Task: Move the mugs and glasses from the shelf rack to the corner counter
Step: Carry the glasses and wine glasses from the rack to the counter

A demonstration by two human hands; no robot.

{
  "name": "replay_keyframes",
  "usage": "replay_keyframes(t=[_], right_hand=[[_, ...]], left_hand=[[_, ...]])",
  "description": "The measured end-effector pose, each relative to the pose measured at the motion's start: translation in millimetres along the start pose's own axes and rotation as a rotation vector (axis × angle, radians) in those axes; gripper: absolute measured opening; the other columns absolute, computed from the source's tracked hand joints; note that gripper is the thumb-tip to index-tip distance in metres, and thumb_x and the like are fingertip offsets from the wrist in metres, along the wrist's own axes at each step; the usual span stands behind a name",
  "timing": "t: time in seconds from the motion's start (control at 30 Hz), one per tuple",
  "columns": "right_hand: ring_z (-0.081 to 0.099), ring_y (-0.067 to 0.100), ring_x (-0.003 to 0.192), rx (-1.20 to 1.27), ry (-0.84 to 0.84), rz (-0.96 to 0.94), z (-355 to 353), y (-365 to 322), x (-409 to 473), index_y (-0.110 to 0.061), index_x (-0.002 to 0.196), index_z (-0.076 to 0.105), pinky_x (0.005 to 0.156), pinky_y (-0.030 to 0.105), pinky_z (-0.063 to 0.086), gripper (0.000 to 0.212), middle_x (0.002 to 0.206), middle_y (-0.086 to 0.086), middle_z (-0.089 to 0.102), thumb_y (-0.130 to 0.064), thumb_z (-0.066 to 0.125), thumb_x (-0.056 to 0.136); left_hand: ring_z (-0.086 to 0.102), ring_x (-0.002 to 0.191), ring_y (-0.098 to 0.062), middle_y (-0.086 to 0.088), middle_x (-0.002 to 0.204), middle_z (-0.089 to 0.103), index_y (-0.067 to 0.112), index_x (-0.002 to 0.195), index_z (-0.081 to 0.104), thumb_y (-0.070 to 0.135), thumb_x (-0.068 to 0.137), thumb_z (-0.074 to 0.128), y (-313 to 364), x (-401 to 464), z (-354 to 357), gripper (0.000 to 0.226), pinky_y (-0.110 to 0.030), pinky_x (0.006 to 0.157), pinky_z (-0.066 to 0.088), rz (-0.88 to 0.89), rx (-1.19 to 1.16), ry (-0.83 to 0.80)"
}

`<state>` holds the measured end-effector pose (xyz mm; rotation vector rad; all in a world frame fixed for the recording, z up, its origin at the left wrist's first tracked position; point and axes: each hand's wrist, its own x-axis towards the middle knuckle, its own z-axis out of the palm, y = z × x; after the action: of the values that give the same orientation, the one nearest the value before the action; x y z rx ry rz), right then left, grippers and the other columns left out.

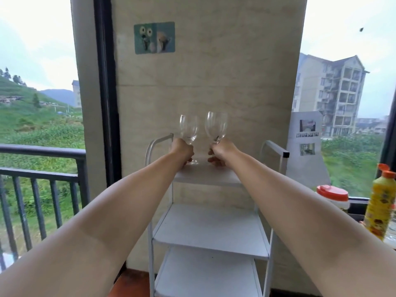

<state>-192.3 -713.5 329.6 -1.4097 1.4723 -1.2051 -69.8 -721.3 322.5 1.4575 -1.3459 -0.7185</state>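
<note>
White shelf rack [211, 229] against beige wall; hands grip left glass [188, 128] and right glass [216, 126].

two bare forearms run in from the bottom corners, long and smooth, with no sleeves, watch, bracelet or rings in sight. the left hand [182, 150] and right hand [222, 152] are small and far off, seen from the back; the fingers [214, 160] are mostly hidden, nails too small to tell.
</note>
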Motion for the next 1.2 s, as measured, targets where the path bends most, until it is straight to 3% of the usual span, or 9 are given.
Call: replay_keyframes(t=[0.07, 0.17, 0.27, 0.37, 0.7, 0.83, 0.93, 1.2], right_hand=[[0.055, 0.011, 0.035, 0.021, 0.027, -0.025, -1.3, 0.5, -8.8, -0.011, 0.074, 0.044, 0.028, 0.010, 0.034, 0.027, 0.070, 0.003, 0.051, -0.013, 0.034, 0.099], [0.051, 0.014, 0.046, 0.055, 0.084, -0.085, -5.0, 1.0, -27.5, -0.010, 0.077, 0.046, 0.029, 0.010, 0.032, 0.025, 0.069, 0.002, 0.051, -0.015, 0.034, 0.099], [0.052, 0.012, 0.037, 0.090, 0.142, -0.141, -9.8, -3.7, -50.0, -0.010, 0.086, 0.047, 0.029, 0.010, 0.032, 0.020, 0.068, 0.001, 0.050, -0.018, 0.034, 0.098], [0.049, 0.007, 0.025, 0.110, 0.192, -0.137, -15.1, -8.6, -79.4, -0.011, 0.077, 0.048, 0.034, 0.015, 0.035, 0.024, 0.064, 0.001, 0.053, -0.016, 0.033, 0.096], [0.050, 0.013, 0.045, 0.206, 0.242, -0.126, -2.3, 1.5, -209.7, -0.011, 0.077, 0.053, 0.031, 0.011, 0.037, 0.027, 0.066, 0.001, 0.054, -0.019, 0.037, 0.097], [0.050, 0.013, 0.045, 0.217, 0.213, -0.029, 7.3, 38.9, -274.1, -0.012, 0.079, 0.053, 0.032, 0.012, 0.038, 0.026, 0.066, 0.000, 0.055, -0.022, 0.039, 0.099], [0.052, 0.013, 0.046, 0.167, 0.219, 0.075, 5.5, 72.3, -314.1, -0.013, 0.075, 0.054, 0.034, 0.015, 0.039, 0.028, 0.069, 0.001, 0.058, -0.022, 0.041, 0.098], [0.049, 0.013, 0.038, 0.091, 0.199, 0.315, -26.0, 178.8, -419.9, -0.011, 0.070, 0.050, 0.031, 0.011, 0.036, 0.031, 0.063, 0.004, 0.050, -0.014, 0.038, 0.098]], left_hand=[[0.050, 0.052, -0.016, -0.010, 0.085, 0.063, 0.004, 0.080, 0.054, 0.008, 0.093, 0.044, -1.6, -7.5, -3.8, 0.016, -0.021, 0.045, 0.032, 0.037, 0.009, 0.018], [0.048, 0.051, -0.014, -0.007, 0.088, 0.063, 0.005, 0.098, 0.057, 0.009, 0.094, 0.042, -4.8, -23.2, -11.2, 0.016, -0.022, 0.045, 0.032, 0.074, -0.060, 0.051], [0.049, 0.049, -0.013, -0.005, 0.086, 0.065, 0.007, 0.081, 0.059, 0.008, 0.093, 0.043, -4.7, -39.6, -20.3, 0.019, -0.021, 0.042, 0.034, 0.118, -0.096, 0.097], [0.048, 0.047, -0.013, -0.004, 0.081, 0.067, 0.013, 0.066, 0.056, 0.008, 0.091, 0.046, -4.6, -63.0, -29.8, 0.027, -0.020, 0.040, 0.034, 0.106, -0.117, 0.096], [0.045, 0.032, -0.004, 0.006, 0.065, 0.064, 0.013, 0.066, 0.057, 0.009, 0.091, 0.048, -32.1, -192.6, -63.3, 0.027, -0.017, 0.037, 0.034, 0.096, -0.133, -0.027], [0.043, 0.026, -0.002, 0.005, 0.066, 0.063, 0.013, 0.065, 0.055, 0.011, 0.093, 0.049, -62.3, -256.5, -69.5, 0.028, -0.014, 0.032, 0.032, 0.025, -0.098, -0.142], [0.047, 0.039, -0.008, 0.003, 0.067, 0.062, 0.011, 0.067, 0.055, 0.011, 0.094, 0.049, -85.6, -298.3, -62.7, 0.028, -0.011, 0.030, 0.028, -0.044, -0.069, -0.233], [0.043, 0.022, -0.001, -0.006, 0.069, 0.063, 0.009, 0.060, 0.054, 0.008, 0.092, 0.049, -150.3, -401.0, -3.4, 0.032, -0.009, 0.027, 0.025, -0.184, 0.014, -0.456]])
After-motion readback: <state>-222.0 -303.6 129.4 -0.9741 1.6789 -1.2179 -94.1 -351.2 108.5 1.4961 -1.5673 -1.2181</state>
